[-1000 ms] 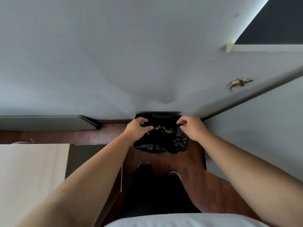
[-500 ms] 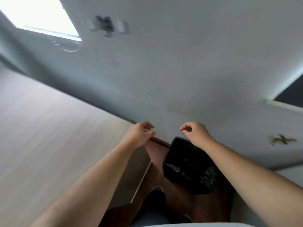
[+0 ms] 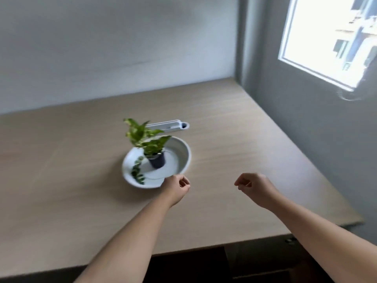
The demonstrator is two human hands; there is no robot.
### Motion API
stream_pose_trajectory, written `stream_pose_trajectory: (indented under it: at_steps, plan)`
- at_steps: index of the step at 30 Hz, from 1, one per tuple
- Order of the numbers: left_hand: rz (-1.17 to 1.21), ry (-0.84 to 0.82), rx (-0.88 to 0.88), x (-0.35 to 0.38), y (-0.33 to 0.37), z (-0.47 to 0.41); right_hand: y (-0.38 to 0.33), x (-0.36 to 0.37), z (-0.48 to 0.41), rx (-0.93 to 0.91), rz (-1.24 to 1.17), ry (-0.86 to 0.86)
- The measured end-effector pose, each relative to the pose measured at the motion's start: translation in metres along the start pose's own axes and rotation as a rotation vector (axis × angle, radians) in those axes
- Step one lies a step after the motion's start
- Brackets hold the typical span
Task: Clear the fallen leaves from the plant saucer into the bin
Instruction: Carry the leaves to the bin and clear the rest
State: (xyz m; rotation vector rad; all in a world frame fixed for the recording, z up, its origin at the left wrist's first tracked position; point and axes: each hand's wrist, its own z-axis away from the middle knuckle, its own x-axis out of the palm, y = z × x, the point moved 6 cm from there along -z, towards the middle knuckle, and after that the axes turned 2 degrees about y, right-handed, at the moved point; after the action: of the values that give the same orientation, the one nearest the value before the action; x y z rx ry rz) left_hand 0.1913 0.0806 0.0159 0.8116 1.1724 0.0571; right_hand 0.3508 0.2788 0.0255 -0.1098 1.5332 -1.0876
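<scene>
A white plant saucer (image 3: 184,154) sits on the wooden table (image 3: 244,150). A small dark pot (image 3: 157,160) with a green leafy plant (image 3: 143,135) stands in it. Several fallen green leaves (image 3: 137,172) lie along the saucer's left inner side. My left hand (image 3: 177,187) hovers at the saucer's near right rim, fingers curled loosely, holding nothing. My right hand (image 3: 254,187) hangs over bare table to the right, fingers also curled and empty. The bin is out of view.
A white flat object (image 3: 171,126) lies on the table just behind the saucer. A grey wall with a bright window (image 3: 330,37) rises on the right. The table's front edge (image 3: 183,250) runs below my forearms, with dark space beneath.
The view swung left from the black bin on the floor to the table. Both hands left the bin's rim and now hover over the table near the saucer.
</scene>
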Motion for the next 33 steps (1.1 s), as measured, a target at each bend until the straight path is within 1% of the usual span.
stream_pose_trajectory:
  at_steps: [3, 5, 8, 10, 13, 15, 17, 19, 21, 22, 24, 26, 28, 29, 32, 33]
  plan:
    - [-0.090, 0.034, -0.034, -0.037, -0.065, -0.012, -0.056, 0.050, -0.025, -0.087, 0.056, -0.059]
    - [-0.158, 0.022, -0.019, -0.058, -0.102, -0.023, -0.086, 0.085, -0.041, -0.106, 0.073, -0.103]
    - [-0.243, -0.035, 0.031, -0.077, -0.141, -0.041, -0.122, 0.129, -0.059, -0.181, 0.157, -0.155]
    - [-0.371, -0.081, 0.038, -0.084, -0.166, -0.053, -0.146, 0.156, -0.068, -0.256, 0.244, -0.195]
    - [-0.494, -0.148, 0.079, -0.087, -0.190, -0.069, -0.170, 0.188, -0.075, -0.307, 0.279, -0.266]
    - [-0.495, -0.143, 0.120, -0.085, -0.199, -0.075, -0.175, 0.206, -0.077, -0.315, 0.305, -0.316]
    - [-0.483, -0.090, 0.181, -0.086, -0.199, -0.080, -0.172, 0.215, -0.080, -0.319, 0.361, -0.350]
    - [-0.489, -0.038, 0.296, -0.083, -0.194, -0.079, -0.166, 0.216, -0.086, -0.328, 0.419, -0.376]
    - [-0.514, 0.062, 0.440, -0.078, -0.185, -0.073, -0.158, 0.209, -0.096, -0.318, 0.474, -0.419]
    - [-0.522, 0.068, 0.489, -0.072, -0.181, -0.068, -0.153, 0.204, -0.102, -0.302, 0.510, -0.447]
    - [-0.450, 0.043, 0.557, -0.057, -0.176, -0.058, -0.143, 0.189, -0.114, -0.266, 0.596, -0.465]
    - [-0.406, -0.030, 0.584, -0.045, -0.170, -0.048, -0.134, 0.173, -0.123, -0.235, 0.643, -0.407]
    - [-0.488, -0.079, 0.577, -0.047, -0.169, -0.050, -0.131, 0.164, -0.125, -0.250, 0.674, -0.344]
    - [-0.536, -0.092, 0.532, -0.055, -0.170, -0.055, -0.135, 0.166, -0.123, -0.287, 0.690, -0.341]
    - [-0.598, -0.145, 0.327, -0.082, -0.182, -0.081, -0.158, 0.192, -0.105, -0.412, 0.633, -0.411]
    - [-0.604, -0.161, 0.286, -0.089, -0.186, -0.089, -0.165, 0.204, -0.098, -0.436, 0.596, -0.443]
